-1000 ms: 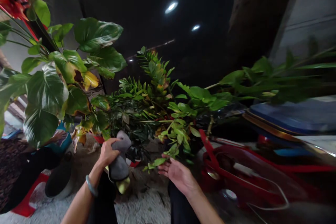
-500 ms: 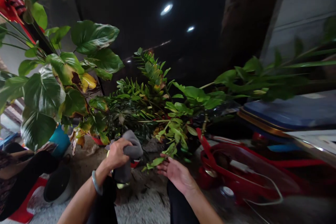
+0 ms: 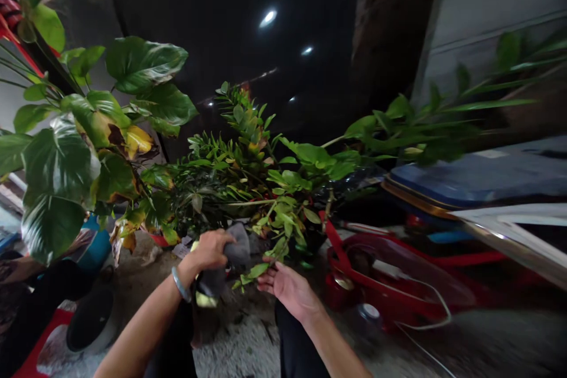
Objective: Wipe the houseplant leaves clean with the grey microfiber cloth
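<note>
My left hand (image 3: 209,251), with a bracelet at the wrist, is closed on a grey cloth (image 3: 240,243) whose loose part hangs below the fingers and looks blurred. Beside it, my right hand (image 3: 289,290) is palm up, its fingers and thumb at the hanging tip of a leafy green stem (image 3: 256,272). That stem droops from a bushy plant (image 3: 283,180) in front of me. Cloth and leaves are close together; I cannot tell whether they touch.
A large-leaved plant (image 3: 57,156) with yellowed, browned leaves rises at left. Another person's arm (image 3: 20,269) shows below it, near a dark bucket (image 3: 91,319). At right lie a red basket (image 3: 398,289) with a white cable, a clear bottle (image 3: 369,312) and a blue lid-like slab (image 3: 478,180).
The cloth in my left hand has swung right and up, closer to the leaves. My right hand keeps its place at the stem tip. The whole view has shifted slightly.
</note>
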The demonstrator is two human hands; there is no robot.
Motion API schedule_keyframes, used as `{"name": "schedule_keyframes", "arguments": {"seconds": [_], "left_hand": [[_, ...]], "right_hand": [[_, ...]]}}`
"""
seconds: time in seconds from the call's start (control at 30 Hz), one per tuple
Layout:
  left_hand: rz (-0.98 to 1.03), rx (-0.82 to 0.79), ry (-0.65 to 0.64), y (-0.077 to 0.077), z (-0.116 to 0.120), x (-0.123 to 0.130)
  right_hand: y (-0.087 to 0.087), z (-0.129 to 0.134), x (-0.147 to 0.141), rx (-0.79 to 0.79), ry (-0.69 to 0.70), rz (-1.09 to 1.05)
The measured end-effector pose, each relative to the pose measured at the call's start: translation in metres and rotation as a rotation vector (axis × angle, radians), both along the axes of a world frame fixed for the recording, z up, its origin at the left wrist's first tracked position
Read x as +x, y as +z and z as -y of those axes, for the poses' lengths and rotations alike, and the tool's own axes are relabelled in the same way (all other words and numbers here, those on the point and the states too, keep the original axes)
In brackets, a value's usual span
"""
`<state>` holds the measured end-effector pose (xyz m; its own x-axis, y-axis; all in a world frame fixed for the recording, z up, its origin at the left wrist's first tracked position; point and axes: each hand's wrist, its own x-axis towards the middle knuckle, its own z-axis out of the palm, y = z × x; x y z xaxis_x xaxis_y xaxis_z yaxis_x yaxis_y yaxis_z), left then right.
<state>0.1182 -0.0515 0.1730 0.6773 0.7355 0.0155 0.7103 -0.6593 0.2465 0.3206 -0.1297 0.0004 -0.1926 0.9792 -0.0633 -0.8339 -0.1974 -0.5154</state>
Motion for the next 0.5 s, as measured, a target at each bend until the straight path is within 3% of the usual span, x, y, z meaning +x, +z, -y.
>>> {"name": "schedule_keyframes", "arguments": {"seconds": [0.03, 0.1, 0.2, 0.27, 0.3, 0.37, 0.5], "left_hand": [[0.002, -0.046, -0.029, 0.001, 0.008, -0.003], [0.079, -0.065, -0.061, 0.021, 0.019, -0.008], [0.277, 0.08, -0.046, 0.066, 0.013, -0.004], [0.381, 0.217, 0.005, 0.082, -0.002, 0.005], [0.409, 0.266, 0.039, 0.081, -0.01, 0.01], [0.388, 0.275, 0.096, 0.063, -0.02, 0.018], [0.161, 0.045, 0.044, 0.013, -0.004, 0.006]], "right_hand": [[-0.001, 0.0, 0.002, 0.004, 0.006, 0.006], [-0.002, 0.0, 0.005, 0.011, 0.016, 0.013], [-0.004, -0.002, 0.006, 0.013, 0.009, 0.007], [-0.004, -0.004, 0.003, 0.012, -0.001, 0.002], [-0.004, -0.004, 0.0, 0.011, -0.006, 0.0], [-0.002, -0.004, -0.005, 0.006, -0.018, -0.001], [0.003, -0.002, -0.006, -0.007, -0.03, 0.0]]}}
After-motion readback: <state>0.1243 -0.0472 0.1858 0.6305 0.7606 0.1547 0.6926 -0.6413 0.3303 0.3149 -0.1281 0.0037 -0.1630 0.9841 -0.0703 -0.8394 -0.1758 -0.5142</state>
